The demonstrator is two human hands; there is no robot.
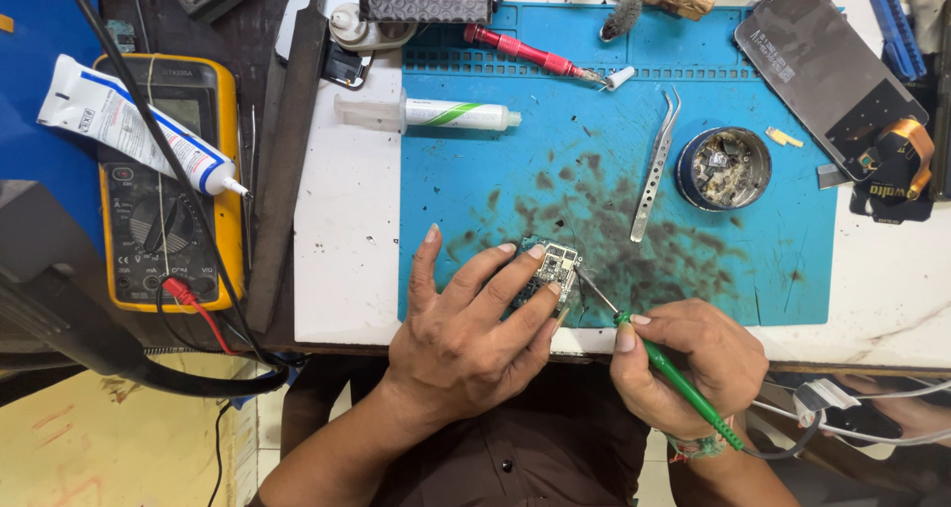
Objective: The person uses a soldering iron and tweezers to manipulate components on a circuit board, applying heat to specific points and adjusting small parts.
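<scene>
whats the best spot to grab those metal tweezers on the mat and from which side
Probably at the middle of the tweezers, pinching across the two flat arms. They lie flat on the blue mat, joined end towards the far edge, tips pointing back at the person. Come from above on their left side, where the mat is bare; the round tin of scraps sits close on their right and would crowd the fingers.

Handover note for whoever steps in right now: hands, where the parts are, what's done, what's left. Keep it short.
Left hand: pins the small circuit board flat on the blue mat.
Right hand: grips the green-handled probe, tip on the board's right edge.
Nearby: tweezers, round tin of scraps, syringe, red tool, yellow multimeter.
Done: board out on the mat.
Left: work at the board edge is in progress; tweezers untouched.
</scene>
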